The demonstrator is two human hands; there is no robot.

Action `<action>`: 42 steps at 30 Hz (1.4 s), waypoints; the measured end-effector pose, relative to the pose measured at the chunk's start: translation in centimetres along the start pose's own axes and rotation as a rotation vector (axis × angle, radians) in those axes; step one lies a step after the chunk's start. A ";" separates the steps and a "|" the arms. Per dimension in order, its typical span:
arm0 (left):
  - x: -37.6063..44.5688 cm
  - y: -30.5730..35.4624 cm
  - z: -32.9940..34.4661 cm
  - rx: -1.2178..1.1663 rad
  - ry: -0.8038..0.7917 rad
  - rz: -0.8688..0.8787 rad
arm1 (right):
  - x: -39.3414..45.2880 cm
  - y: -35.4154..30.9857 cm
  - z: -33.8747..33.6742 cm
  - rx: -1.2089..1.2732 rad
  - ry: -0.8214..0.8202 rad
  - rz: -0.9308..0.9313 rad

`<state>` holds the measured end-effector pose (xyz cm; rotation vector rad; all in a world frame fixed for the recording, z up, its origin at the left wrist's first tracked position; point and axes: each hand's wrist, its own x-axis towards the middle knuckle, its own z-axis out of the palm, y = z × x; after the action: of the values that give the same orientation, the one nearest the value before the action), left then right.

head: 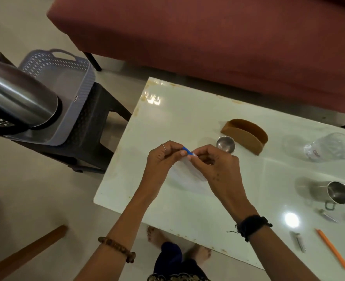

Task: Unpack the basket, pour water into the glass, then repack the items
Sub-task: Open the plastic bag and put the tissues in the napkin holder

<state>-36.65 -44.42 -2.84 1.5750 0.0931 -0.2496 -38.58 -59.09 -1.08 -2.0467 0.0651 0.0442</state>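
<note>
1. Your two hands sit closest to the lens, raised together over the near-middle of the white table (187, 122). The left hand (163, 157) and right hand (214, 163) both have fingers curled, pinching between them a small blue-and-white item (189, 152); what it is cannot be told, and a thin clear sheet or bag seems to hang below it.
2. Both wrists are bent inward, thumbs and forefingers meeting tip to tip, forearms converging from the table's near edge.
3. Risk: the pinched piece is small and held only at the fingertips. A hard tug could, I judge, make it slip or tear the thin material.
4. The glass (329, 148) stands toward the table's far right side, with something crinkled and clear inside; water level cannot be told. A sweep of your right elbow outward could knock it, or the steel mug (337, 192) lying on its side nearer you on the right.
5. A small steel bowl (225, 144) sits just beyond your right hand, beside a brown holder (246, 136).
6. Off the table's left edge, the grey basket (66, 92) rests on a dark stool with a steel bottle (19, 98) in it, so repacking is, by my reading, not finished.
</note>
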 end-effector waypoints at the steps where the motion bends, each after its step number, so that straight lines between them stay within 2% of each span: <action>1: 0.1 -0.1 -0.2 0.027 0.014 0.012 | -0.1 0.1 0.1 -0.011 0.000 -0.002; 4: 0.5 -0.2 -0.3 0.092 0.057 0.046 | -0.4 0.8 0.0 0.007 0.006 0.034; 8: 1.5 -0.2 -1.7 0.052 0.141 0.066 | -1.7 2.2 -1.0 0.029 -0.007 0.111; 14: 2.5 -0.4 -3.4 0.153 0.149 0.016 | -3.7 4.1 -2.9 0.045 -0.078 0.216; 18: 2.5 -0.2 -3.6 0.223 0.134 -0.016 | -3.4 4.2 -2.9 0.042 -0.202 0.249; 21: 2.5 0.1 -3.5 0.298 0.092 -0.047 | -2.6 3.4 -2.0 0.167 -0.356 0.330; 24: 2.8 0.3 -3.5 0.517 0.073 -0.024 | -1.7 3.0 -0.2 0.230 -0.498 0.404; 26: 3.2 0.0 -3.4 0.691 0.065 0.000 | -1.3 3.2 0.8 0.347 -0.538 0.488; 30: 3.3 -1.9 -1.8 0.949 0.084 0.024 | -2.0 5.5 1.4 0.454 -0.476 0.638; 35: 0.8 -6.3 2.3 1.134 0.056 0.096 | -3.4 10.2 1.1 0.440 -0.252 0.758; 37: -0.8 -8.0 4.2 0.984 0.075 0.006 | -4.0 11.7 0.9 0.410 -0.184 0.778; 42: -3.3 -10.7 8.1 0.354 -0.036 -0.493 | -5.1 13.6 1.5 0.303 -0.143 0.742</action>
<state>-43.00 -51.90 -12.59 1.8817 0.4310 -0.7115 -44.60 -63.87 -13.51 -1.6146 0.6941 0.6029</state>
